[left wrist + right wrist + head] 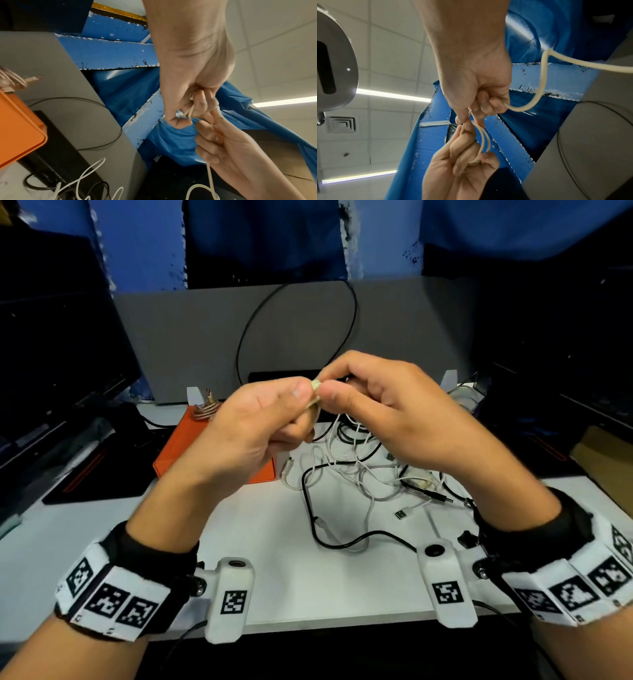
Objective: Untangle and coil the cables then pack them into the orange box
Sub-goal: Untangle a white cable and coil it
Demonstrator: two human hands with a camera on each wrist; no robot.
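Note:
Both hands are raised above the table and meet over a small coil of white cable (315,393). My left hand (305,405) pinches the loops between thumb and fingers. My right hand (334,392) pinches the same cable from the right. In the right wrist view two loops of the white cable (485,140) run between the hands, and its loose end (544,75) trails off right. Below them lies a tangle of white and black cables (359,470). The orange box (185,446) stands to the left, with a coiled braided cable (205,409) at its far end.
A grey divider panel (394,337) closes the back of the table, with a thin black cable loop (354,313) against it. A dark monitor (51,354) and a black mat (92,474) are on the left. A USB plug (400,513) lies near the tangle.

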